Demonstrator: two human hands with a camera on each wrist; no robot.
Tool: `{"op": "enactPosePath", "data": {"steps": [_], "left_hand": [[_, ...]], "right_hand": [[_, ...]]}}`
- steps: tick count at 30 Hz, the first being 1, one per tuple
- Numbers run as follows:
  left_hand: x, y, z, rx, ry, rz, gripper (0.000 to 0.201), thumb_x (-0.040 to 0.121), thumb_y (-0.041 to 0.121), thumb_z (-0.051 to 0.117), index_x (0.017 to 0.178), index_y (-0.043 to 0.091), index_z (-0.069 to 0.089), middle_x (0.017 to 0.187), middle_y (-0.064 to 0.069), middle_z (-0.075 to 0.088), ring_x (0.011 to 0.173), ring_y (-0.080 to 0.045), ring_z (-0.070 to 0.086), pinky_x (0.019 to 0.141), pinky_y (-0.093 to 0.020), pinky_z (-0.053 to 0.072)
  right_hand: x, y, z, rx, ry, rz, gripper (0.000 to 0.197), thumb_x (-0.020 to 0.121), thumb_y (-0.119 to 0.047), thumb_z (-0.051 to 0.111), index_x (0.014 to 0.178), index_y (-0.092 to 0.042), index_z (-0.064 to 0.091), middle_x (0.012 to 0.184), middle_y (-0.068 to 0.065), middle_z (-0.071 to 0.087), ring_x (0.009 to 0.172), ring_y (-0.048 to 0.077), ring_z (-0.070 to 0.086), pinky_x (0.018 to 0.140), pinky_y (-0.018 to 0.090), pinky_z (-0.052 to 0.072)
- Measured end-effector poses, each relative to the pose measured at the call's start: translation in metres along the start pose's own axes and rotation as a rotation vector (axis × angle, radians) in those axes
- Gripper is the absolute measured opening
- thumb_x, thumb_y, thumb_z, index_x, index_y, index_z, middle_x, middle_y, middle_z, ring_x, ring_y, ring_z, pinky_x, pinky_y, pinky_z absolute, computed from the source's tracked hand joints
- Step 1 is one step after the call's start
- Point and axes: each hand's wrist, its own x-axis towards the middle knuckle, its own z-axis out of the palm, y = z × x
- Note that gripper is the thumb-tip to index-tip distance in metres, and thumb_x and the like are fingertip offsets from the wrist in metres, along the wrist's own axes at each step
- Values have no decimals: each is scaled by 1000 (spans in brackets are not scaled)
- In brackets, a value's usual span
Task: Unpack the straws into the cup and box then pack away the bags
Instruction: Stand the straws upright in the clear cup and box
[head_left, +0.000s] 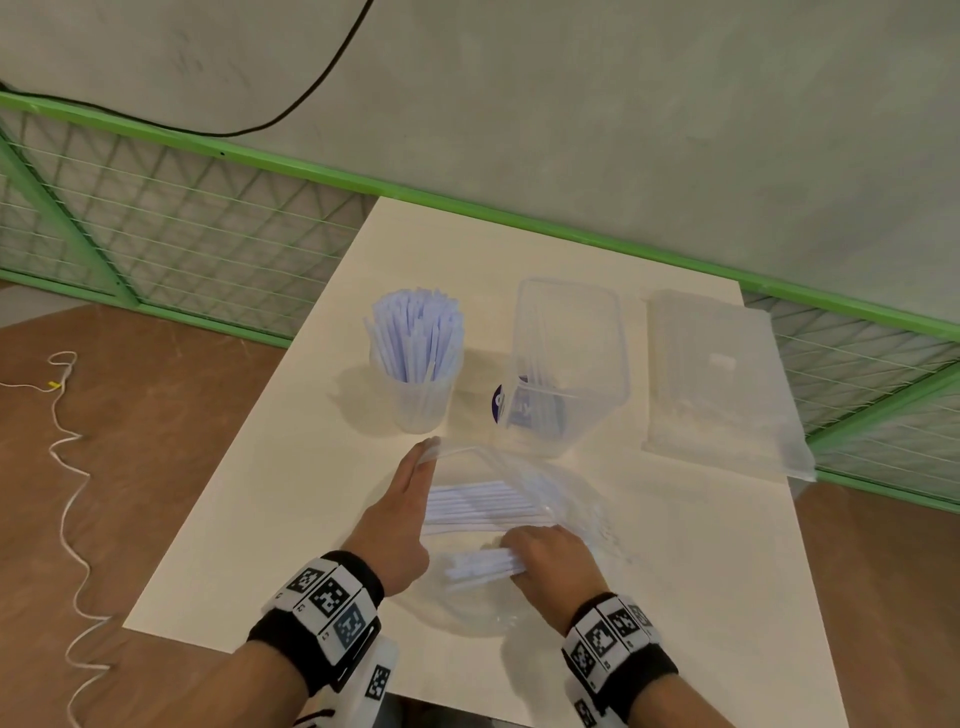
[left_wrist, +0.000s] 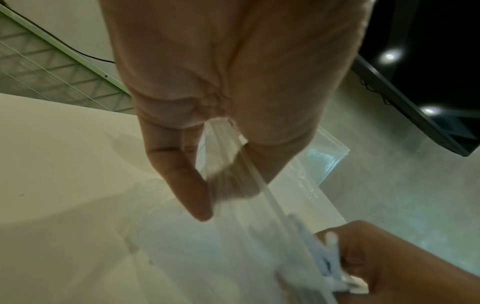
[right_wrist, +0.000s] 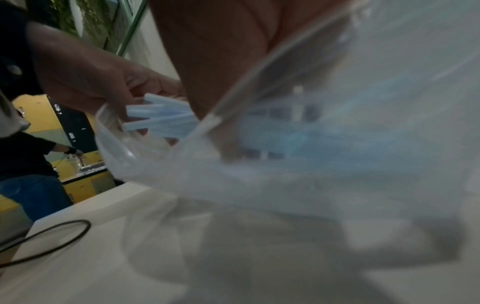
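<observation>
A clear zip bag (head_left: 524, 499) lies on the white table (head_left: 249, 519) in front of me, with white straws (head_left: 483, 506) inside. My left hand (head_left: 423, 460) pinches the bag's open rim (left_wrist: 231, 162) between thumb and fingers (left_wrist: 192, 189) and holds it up. My right hand (head_left: 540, 551) reaches into the bag and grips a small bundle of straws (head_left: 480, 566), seen pale blue in the right wrist view (right_wrist: 158, 117). Behind stand a clear cup (head_left: 418, 395) full of upright straws and a clear box (head_left: 569, 358) with a few straws in it.
A second, full bag of straws (head_left: 719, 384) lies flat at the table's far right. A green mesh fence (head_left: 156, 218) runs behind the table. A white cord (head_left: 67, 467) trails on the brown floor to the left. A black cable (right_wrist: 44, 240) loops near me.
</observation>
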Motion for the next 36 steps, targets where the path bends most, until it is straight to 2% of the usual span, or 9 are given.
{"op": "enactPosePath", "data": {"steps": [2,5,8,11,18,23,29,33,36], "left_hand": [[1,-1,-1,-4,6,9,112,67,-14,46,154,36,-4,157,29,-12,131,-21,45,90,-38,54],[2,-1,-2,-9,22,13,111,68,-14,46,155,35,-3,157,27,-11,137,-19,38,94,-36,53],[2,-1,-2,-10,23,26,112,68,-14,48,155,34,-3,158,27,-11,137,-20,39,92,-37,54],[3,-1,-3,-6,23,26,112,68,-14,48,155,34,-4,158,27,-11,134,-21,42,90,-39,54],[3,-1,-1,-27,22,33,112,68,-15,48,155,35,-4,156,29,-11,137,-16,37,93,-38,53],[2,-2,0,-23,24,46,113,69,-15,50,155,34,-5,157,27,-11,137,-16,37,93,-37,54],[1,2,0,-27,19,40,113,68,-14,49,155,34,-4,157,27,-12,136,-19,39,93,-39,53],[0,4,0,-15,12,24,112,69,-14,49,155,33,-5,158,26,-12,134,-23,42,94,-38,53],[-2,4,0,-6,13,27,111,70,-12,50,155,32,-7,158,26,-14,132,-23,45,93,-37,53]], "right_hand": [[-5,2,-4,108,102,-12,18,67,-16,58,82,-23,66,72,-8,68,62,18,64,60,23,47],[-14,-1,-18,348,233,33,19,74,-12,57,91,-18,63,78,-10,62,66,10,55,62,22,41],[-25,-8,-30,687,423,172,16,85,-16,67,75,-23,56,62,-8,58,54,7,49,54,19,40],[-34,-7,-37,934,555,332,22,83,-28,69,72,-10,66,70,6,67,62,19,62,60,22,47],[-44,8,-40,775,404,410,11,79,-17,75,71,-16,68,75,-2,68,73,12,66,69,31,52],[-43,8,-53,773,454,473,13,82,-6,75,76,3,67,56,4,58,55,-2,59,52,10,42],[-39,3,-46,757,277,424,14,81,-10,71,78,4,67,77,20,68,71,30,65,64,41,53],[-30,-4,-69,733,246,352,15,81,-8,71,76,6,67,71,18,69,62,27,66,63,37,56],[-15,-21,-120,774,306,259,7,80,-7,74,73,-9,72,65,4,72,59,20,69,60,35,59]]}}
